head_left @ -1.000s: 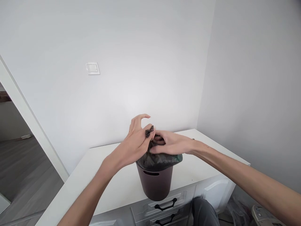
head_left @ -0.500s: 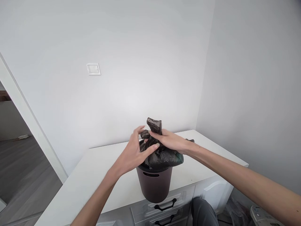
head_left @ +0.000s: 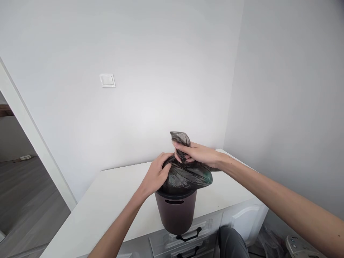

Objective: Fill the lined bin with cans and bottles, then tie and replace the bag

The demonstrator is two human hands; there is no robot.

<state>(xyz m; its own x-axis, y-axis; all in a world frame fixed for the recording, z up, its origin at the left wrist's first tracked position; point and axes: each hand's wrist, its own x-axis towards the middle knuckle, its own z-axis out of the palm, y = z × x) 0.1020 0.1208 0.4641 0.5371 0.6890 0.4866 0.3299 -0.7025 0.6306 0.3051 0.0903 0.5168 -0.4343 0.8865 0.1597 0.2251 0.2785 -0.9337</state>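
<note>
A dark purple trash bin (head_left: 176,213) with a slot handle stands upright at the front edge of a white cabinet top (head_left: 120,190). Over its rim bulges a black, partly see-through garbage bag (head_left: 185,179), with a greenish patch at its right side. My right hand (head_left: 195,152) is closed round the gathered neck of the bag, and a loose end pokes up above the thumb. On the bag's left side, my left hand (head_left: 158,172) pinches a fold of the plastic between thumb and fingers. What the bag contains cannot be made out.
Behind the cabinet is a white wall with a light switch (head_left: 108,80). Drawers with black handles (head_left: 189,234) face me, close to my knee (head_left: 232,242). A doorway opens at the left. Clear plastic (head_left: 270,242) and a pale appliance (head_left: 301,247) lie low on the right.
My right hand has gathered the bag's neck into a fist and drawn it slightly right. My left hand has gone from loosely spread fingers to gripping the bag's left side.
</note>
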